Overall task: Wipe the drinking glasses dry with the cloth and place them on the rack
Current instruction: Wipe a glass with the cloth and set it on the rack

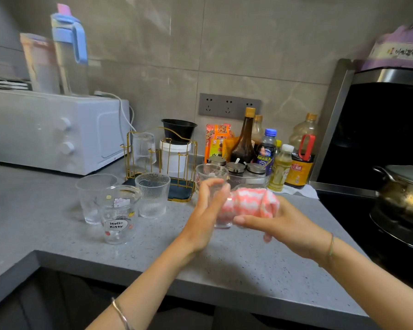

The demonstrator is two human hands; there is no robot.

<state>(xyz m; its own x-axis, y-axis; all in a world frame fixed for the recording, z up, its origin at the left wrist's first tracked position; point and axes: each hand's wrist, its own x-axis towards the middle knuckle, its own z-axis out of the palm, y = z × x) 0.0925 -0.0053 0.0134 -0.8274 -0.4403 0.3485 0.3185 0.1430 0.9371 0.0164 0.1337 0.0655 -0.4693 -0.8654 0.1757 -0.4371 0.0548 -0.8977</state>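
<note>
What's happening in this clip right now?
A person is drying a clear drinking glass: the left hand grips it while the right hand holds a pink-and-white checked cloth against it. One ribbed glass sits upturned on the gold wire rack; three more glasses wait on the grey countertop.

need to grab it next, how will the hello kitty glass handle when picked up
The Hello Kitty glass looks like clear glass, so probably fragile. Its base is narrower than its rim, so a sideways push may tip it. The smooth walls could be slippery.
</note>
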